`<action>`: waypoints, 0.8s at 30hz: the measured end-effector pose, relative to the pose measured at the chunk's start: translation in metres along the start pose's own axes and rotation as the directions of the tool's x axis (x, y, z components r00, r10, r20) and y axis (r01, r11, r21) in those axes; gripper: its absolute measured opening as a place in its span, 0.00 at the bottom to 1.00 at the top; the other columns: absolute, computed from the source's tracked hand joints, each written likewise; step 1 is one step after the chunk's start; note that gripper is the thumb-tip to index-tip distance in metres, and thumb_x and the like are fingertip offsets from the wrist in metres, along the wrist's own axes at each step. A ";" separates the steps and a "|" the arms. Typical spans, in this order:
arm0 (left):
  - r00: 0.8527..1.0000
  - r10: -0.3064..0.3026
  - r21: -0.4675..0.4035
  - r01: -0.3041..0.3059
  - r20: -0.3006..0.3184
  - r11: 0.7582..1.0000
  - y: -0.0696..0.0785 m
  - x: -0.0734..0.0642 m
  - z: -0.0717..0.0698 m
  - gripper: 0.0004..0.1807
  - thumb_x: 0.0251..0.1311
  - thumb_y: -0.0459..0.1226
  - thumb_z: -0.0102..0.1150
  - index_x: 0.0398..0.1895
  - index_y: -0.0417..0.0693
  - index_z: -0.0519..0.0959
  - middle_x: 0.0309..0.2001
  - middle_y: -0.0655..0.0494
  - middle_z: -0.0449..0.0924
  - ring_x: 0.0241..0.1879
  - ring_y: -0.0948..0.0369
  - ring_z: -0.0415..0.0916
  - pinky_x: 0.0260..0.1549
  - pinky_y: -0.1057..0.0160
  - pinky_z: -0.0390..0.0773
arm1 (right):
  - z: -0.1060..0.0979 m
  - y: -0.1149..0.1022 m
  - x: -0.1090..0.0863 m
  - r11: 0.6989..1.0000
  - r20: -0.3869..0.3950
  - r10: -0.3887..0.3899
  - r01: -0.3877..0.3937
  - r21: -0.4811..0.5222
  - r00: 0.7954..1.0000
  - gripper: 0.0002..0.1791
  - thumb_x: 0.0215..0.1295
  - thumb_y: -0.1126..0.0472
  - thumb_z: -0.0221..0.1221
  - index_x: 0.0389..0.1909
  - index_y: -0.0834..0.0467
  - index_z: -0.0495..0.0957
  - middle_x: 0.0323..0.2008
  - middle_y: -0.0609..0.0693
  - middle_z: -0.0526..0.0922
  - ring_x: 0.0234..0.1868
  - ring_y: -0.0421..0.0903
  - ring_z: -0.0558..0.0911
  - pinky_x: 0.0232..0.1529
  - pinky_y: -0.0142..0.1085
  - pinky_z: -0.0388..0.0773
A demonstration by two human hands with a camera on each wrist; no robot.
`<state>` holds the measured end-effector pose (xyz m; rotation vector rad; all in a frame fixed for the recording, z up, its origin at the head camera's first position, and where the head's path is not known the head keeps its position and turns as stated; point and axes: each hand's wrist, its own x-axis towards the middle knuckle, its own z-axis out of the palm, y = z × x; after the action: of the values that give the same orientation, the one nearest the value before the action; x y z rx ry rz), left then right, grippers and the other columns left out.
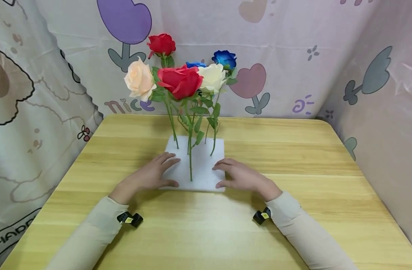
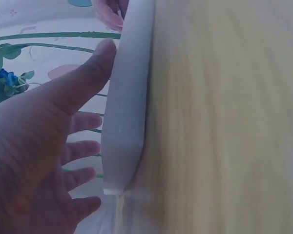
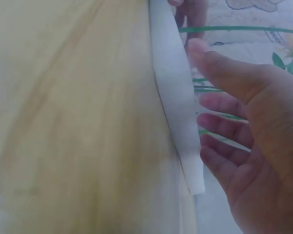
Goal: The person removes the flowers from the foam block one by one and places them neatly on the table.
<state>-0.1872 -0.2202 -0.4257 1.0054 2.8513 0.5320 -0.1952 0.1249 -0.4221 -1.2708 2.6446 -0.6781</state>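
A white foam block (image 1: 206, 170) lies flat on the table, with several artificial roses standing in it on green stems. Foremost is a red rose (image 1: 180, 81); around it are a peach rose (image 1: 140, 80), a cream rose (image 1: 212, 78), a blue rose (image 1: 224, 59) and another red rose (image 1: 162, 44). My left hand (image 1: 152, 173) rests at the block's left edge, fingers spread and relaxed. On the right edge, my right hand (image 1: 241, 175) lies likewise, its fingers loosely extended. Both wrist views show thumb and fingertips at the block's top face, holding nothing.
The wooden table (image 1: 287, 150) extends on both sides of the block. Behind it hangs a printed curtain (image 1: 287, 41), with another patterned curtain (image 1: 27, 157) along the left side. Small black wrist cameras are strapped at both sleeves.
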 end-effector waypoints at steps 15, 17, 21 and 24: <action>1.000 -0.015 -0.016 0.015 0.002 1.000 -0.007 0.002 0.007 0.54 0.47 0.66 0.65 0.72 0.43 0.64 0.72 0.41 0.57 0.70 0.41 0.56 0.65 0.44 0.64 | -0.007 0.016 0.035 0.889 -0.331 0.262 -0.093 0.449 0.907 0.24 0.67 0.60 0.63 0.61 0.63 0.72 0.52 0.60 0.80 0.52 0.55 0.81 0.57 0.40 0.77; 1.000 -0.022 -0.017 0.022 0.000 1.000 -0.007 0.002 0.007 0.55 0.46 0.66 0.66 0.72 0.43 0.64 0.72 0.41 0.57 0.69 0.41 0.56 0.65 0.44 0.64 | -0.007 0.017 0.040 0.876 -0.334 0.271 -0.087 0.475 0.903 0.23 0.66 0.62 0.63 0.60 0.63 0.73 0.52 0.59 0.81 0.52 0.55 0.81 0.56 0.39 0.77; 1.000 -0.029 -0.012 0.029 -0.001 1.000 -0.006 0.001 0.009 0.55 0.45 0.67 0.65 0.71 0.43 0.65 0.71 0.41 0.58 0.69 0.42 0.57 0.65 0.45 0.64 | -0.005 0.021 0.046 0.848 -0.315 0.277 -0.076 0.525 0.908 0.21 0.65 0.65 0.63 0.58 0.65 0.73 0.51 0.59 0.81 0.51 0.54 0.81 0.55 0.38 0.78; 1.000 -0.018 -0.020 0.018 -0.009 1.000 -0.005 0.002 0.010 0.55 0.45 0.67 0.66 0.71 0.43 0.65 0.71 0.41 0.59 0.69 0.42 0.57 0.65 0.45 0.64 | -0.003 0.024 0.048 0.835 -0.307 0.277 -0.070 0.546 0.910 0.21 0.65 0.67 0.62 0.58 0.67 0.74 0.50 0.60 0.82 0.50 0.51 0.81 0.54 0.39 0.79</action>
<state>-0.1905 -0.2196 -0.4363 0.9759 2.8539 0.5638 -0.2437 0.1019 -0.4261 -0.7825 2.5070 -1.6143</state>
